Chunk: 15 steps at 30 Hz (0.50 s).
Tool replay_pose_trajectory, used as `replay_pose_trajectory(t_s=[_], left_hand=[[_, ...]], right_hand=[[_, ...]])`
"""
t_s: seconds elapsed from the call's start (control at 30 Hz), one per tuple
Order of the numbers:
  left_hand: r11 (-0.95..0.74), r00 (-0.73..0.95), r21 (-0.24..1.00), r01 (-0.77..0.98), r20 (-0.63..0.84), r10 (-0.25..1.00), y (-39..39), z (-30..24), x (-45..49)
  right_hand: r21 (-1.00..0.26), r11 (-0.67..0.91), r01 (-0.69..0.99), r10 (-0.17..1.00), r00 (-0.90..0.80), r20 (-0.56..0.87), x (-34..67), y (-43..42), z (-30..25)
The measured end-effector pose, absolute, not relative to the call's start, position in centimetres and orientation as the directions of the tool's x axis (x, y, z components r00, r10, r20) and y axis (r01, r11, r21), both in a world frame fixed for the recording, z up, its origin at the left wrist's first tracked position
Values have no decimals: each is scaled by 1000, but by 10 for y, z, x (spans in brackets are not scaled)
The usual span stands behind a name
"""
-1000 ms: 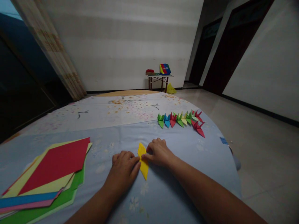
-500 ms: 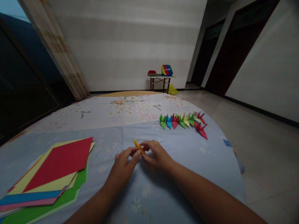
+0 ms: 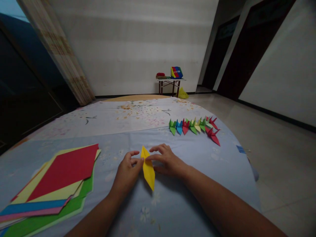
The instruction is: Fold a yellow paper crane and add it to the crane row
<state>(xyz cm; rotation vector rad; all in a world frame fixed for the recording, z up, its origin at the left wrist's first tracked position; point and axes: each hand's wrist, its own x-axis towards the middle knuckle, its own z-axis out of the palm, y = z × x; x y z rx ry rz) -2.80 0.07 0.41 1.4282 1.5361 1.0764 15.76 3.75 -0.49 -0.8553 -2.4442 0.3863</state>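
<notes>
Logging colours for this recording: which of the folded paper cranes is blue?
The blue folded-paper crane, second from the left, between a green crane and a red crane; no other crane looks blue.

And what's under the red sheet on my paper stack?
Below the red sheet, the edges of pale yellow paper, blue paper, pink paper and green paper show. Whatever its middle covers can't be seen.

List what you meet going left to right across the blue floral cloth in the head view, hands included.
Multicoloured stack of paper sheets → left hand → yellow diamond-shaped folded paper → right hand → nearest red folded-paper crane.
</notes>
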Motion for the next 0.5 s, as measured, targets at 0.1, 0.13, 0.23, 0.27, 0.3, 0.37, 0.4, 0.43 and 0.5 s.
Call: replay_pose_trajectory(t_s=[0.1,0.13,0.23,0.27,0.3,0.37,0.4,0.43,0.5], left_hand=[[-90,11,837,539,99,995,-2,2,-27],[-148,60,764,627,142,988,-3,1,-27],[-308,205,487,817,254,945,-5,-2,-29],[-339,239,414,845,276,931,-6,-3,-30],[-361,264,362,860,291,920,-6,-4,-30],[-402,312,304,864,304,900,-6,-5,-32],[-431,348,295,853,296,890,-6,-5,-32],[-465,390,295,835,280,877,-6,-4,-33],[-526,466,305,794,250,849,-6,-2,-33]], right_hand=[[-381,787,485,611,-693,381,157,38,-5],[-373,793,481,604,-701,380,158,38,-4],[-356,802,480,592,-722,360,161,39,-4],[-353,803,480,588,-730,347,162,40,-4],[-352,804,479,585,-741,330,163,41,-4],[-355,805,475,578,-762,291,165,41,-5],[-357,804,476,577,-769,274,166,42,-5],[-360,801,478,578,-773,260,166,42,-5],[-372,793,483,584,-776,237,167,42,-4]])
